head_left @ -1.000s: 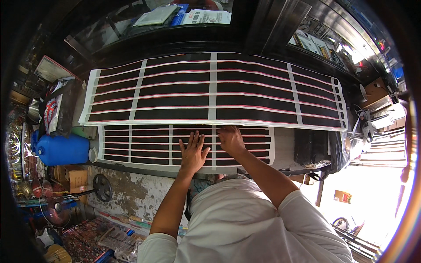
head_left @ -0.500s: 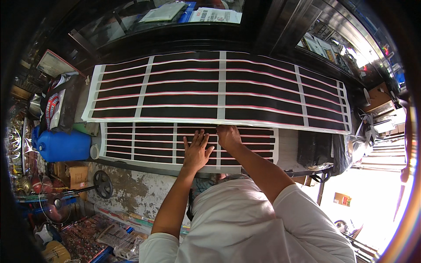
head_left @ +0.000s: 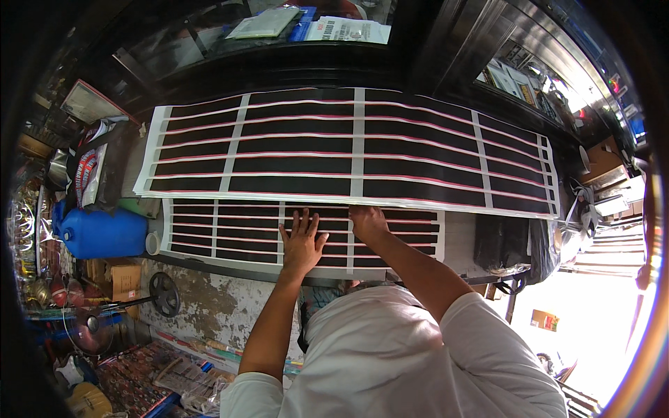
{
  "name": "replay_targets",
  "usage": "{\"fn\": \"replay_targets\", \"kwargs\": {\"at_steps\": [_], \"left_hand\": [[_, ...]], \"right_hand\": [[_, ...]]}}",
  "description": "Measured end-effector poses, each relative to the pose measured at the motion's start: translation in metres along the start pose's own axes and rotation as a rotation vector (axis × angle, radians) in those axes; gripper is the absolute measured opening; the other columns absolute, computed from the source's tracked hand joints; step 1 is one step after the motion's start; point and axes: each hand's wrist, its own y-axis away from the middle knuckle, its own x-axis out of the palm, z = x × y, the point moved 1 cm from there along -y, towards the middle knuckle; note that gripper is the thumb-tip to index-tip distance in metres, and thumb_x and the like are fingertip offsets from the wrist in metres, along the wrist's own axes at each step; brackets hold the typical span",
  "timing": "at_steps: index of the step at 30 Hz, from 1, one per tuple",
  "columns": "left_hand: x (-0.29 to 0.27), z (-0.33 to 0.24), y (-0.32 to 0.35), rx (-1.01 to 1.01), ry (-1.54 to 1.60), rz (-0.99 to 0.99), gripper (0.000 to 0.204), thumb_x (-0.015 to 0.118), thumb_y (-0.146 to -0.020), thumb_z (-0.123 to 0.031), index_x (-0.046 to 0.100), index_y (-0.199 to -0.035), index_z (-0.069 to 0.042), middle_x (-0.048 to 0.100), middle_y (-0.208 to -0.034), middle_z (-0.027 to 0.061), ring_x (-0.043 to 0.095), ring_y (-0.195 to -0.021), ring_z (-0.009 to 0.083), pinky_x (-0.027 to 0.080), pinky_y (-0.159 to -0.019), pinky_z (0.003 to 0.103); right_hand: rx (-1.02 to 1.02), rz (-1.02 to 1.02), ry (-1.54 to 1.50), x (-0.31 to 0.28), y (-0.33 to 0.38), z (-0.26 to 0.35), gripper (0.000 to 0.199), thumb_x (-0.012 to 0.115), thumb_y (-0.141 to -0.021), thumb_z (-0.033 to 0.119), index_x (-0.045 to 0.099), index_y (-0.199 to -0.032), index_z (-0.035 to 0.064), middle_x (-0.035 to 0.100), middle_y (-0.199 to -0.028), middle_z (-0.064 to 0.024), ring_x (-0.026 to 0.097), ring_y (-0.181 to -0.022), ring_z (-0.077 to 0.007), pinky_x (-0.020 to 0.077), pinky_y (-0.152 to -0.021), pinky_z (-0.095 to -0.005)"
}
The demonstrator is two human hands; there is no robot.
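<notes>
A stack of long printed sheets (head_left: 293,165), black panels with white and red stripes, spreads across the far part of the table. A smaller sheet (head_left: 247,230) of similar stripes lies nearer to me, partly under the stack's front edge. On this nearer sheet my left hand (head_left: 301,245) rests flat, its fingers spread. My right hand (head_left: 369,224) is closed over the same sheet, just at the stack's near edge. Its fingers curl downward, and whatever they grip is hidden.
A blue plastic jug (head_left: 104,232) stands at the table's left end beside a white roll (head_left: 152,243). Black plastic-wrapped goods (head_left: 503,242) sit on the right. Behind the table are dark-framed glass cabinets (head_left: 446,49). A fan (head_left: 90,324) stands at lower left.
My left hand has slid a little to the left over the nearer sheet. The right hand stays closed at the stack's edge, and the view has shifted slightly.
</notes>
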Motion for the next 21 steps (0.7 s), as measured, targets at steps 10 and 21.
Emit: {"fn": "replay_targets", "kwargs": {"at_steps": [10,21], "left_hand": [[-0.003,0.005,0.0,-0.017,0.025,0.034,0.065,0.048,-0.111,-0.054,0.046,-0.163,-0.016,0.038,-0.173,0.0154,0.028,-0.162,0.0397,0.015,-0.118,0.086],[-0.006,0.024,-0.012,-0.004,0.022,-0.206,0.061,0.059,-0.108,-0.046,0.054,-0.155,-0.008,0.045,-0.165,0.0223,0.04,-0.155,0.0398,0.026,-0.118,0.078]], "right_hand": [[-0.113,0.027,-0.013,-0.018,0.002,-0.002,0.019,0.065,-0.091,0.012,0.075,-0.105,0.0033,0.077,-0.104,-0.0179,0.076,-0.096,-0.0384,0.0618,-0.088,-0.0504],[0.525,-0.146,0.265,-0.039,0.086,-0.161,0.045,0.071,-0.092,0.033,0.074,-0.124,0.001,0.071,-0.131,-0.0244,0.066,-0.119,-0.0423,0.0494,-0.109,-0.0551]]}}
